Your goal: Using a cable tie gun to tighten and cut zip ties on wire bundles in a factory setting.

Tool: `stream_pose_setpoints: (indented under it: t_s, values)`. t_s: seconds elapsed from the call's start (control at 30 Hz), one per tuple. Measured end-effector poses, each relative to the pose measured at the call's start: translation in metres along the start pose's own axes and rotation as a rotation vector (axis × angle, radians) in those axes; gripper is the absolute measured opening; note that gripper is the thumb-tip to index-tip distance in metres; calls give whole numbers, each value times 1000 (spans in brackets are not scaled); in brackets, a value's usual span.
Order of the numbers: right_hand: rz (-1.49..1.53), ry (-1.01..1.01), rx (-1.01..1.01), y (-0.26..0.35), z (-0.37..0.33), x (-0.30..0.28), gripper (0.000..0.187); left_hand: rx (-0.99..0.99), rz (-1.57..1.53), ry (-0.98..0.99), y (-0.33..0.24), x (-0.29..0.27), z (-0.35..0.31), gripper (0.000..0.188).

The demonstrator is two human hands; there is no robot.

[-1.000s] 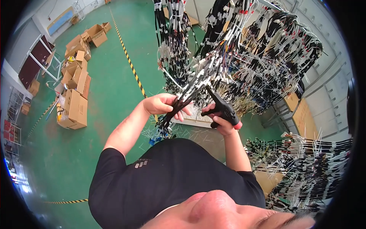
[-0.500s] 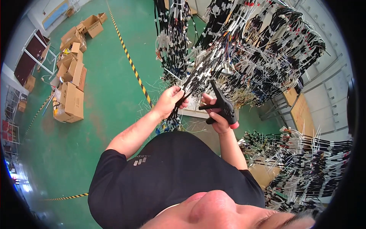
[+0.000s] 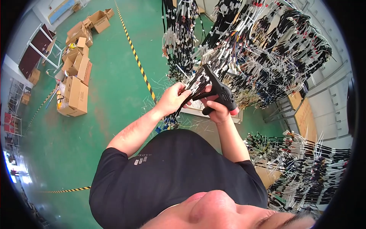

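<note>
My left hand [image 3: 171, 100] is closed around a bundle of black wires [image 3: 197, 84] with white connectors, part of a hanging wire harness. The lower ends of the bundle drop below that hand, with bits of blue [image 3: 162, 129] among them. In my right hand [image 3: 219, 111] is a black cable tie gun [image 3: 224, 94] with a red knob at its rear. Its slim nose points up and left, over the wires just above my left hand. Whether the nose touches a tie cannot be made out.
Thick masses of hanging harnesses [image 3: 274, 57] fill the far right. More harnesses [image 3: 305, 168] lie at the near right, by a wooden board [image 3: 303, 116]. Cardboard boxes [image 3: 76, 95] line the left, beyond yellow-black floor tape [image 3: 135, 57] on green floor [image 3: 110, 76].
The cable tie gun has moved up and left, its nose now over the wire bundle near my left hand. My left hand keeps its grip. The whole view has shifted slightly.
</note>
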State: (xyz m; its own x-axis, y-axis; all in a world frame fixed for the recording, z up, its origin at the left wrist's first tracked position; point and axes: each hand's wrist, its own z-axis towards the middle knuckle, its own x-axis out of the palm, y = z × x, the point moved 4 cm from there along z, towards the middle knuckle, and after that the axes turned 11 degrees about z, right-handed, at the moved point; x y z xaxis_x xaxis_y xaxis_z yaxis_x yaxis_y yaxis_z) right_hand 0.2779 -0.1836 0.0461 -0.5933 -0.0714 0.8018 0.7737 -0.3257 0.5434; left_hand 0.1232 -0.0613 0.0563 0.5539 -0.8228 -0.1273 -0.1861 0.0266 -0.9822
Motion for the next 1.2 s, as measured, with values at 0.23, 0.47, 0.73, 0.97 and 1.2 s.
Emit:
stream_pose_setpoints:
  t_s: [0.23, 0.47, 0.73, 0.97, 1.2]
  values:
    - [-99, 49, -117, -1, 5, 0, 55, -23, -63, -84, 12, -2, 7, 22]
    - [-632, 262, -21, 20, 22, 4, 44, -101, -169, -27, 0, -8, 5, 21]
    - [-1114, 344, 1, 44, 27, 16, 46, 574, 673, -303, -35, -12, -16, 44]
    - [-687, 21, 250, 48, 24, 28, 65, 568, 803, -426, -25, -15, -9, 34]
    - [-474, 45, 108, 42, 7, 6, 61, 261, 417, -149, -20, -36, 11, 29]
